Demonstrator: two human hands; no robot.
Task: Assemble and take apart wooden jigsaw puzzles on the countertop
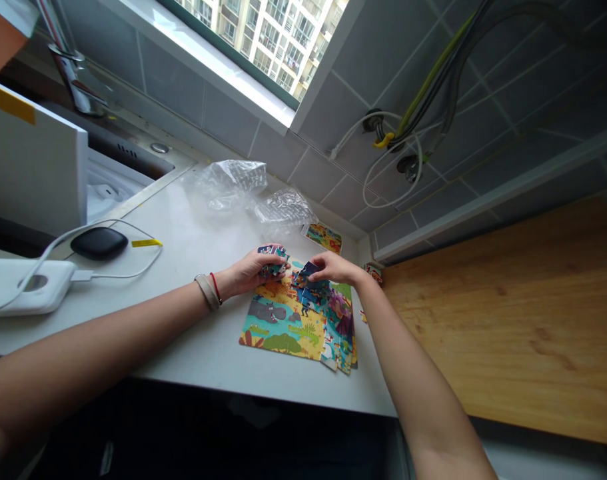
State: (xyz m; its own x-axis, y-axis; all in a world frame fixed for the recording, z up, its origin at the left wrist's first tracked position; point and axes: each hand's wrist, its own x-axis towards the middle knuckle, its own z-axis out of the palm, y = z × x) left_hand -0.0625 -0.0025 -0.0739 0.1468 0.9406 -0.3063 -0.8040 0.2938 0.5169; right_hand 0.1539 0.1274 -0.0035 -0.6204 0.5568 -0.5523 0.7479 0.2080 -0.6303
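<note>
A colourful jigsaw puzzle (288,323) with a hippo and a crocodile lies partly assembled on the white counter (203,347). My left hand (250,270) is closed on several loose puzzle pieces (272,252) at the puzzle's top left corner. My right hand (333,267) pinches a dark blue puzzle piece (307,272) just above the puzzle's upper middle. Both hands are close together, almost touching. A wristband and a red string sit on my left wrist.
Crumpled clear plastic bags (253,190) lie behind the puzzle, with a small picture card (323,237) beside them. A white power bank (26,287) with cable and a black oval object (99,243) sit at left. A wooden board (508,313) fills the right. A sink (113,180) is at far left.
</note>
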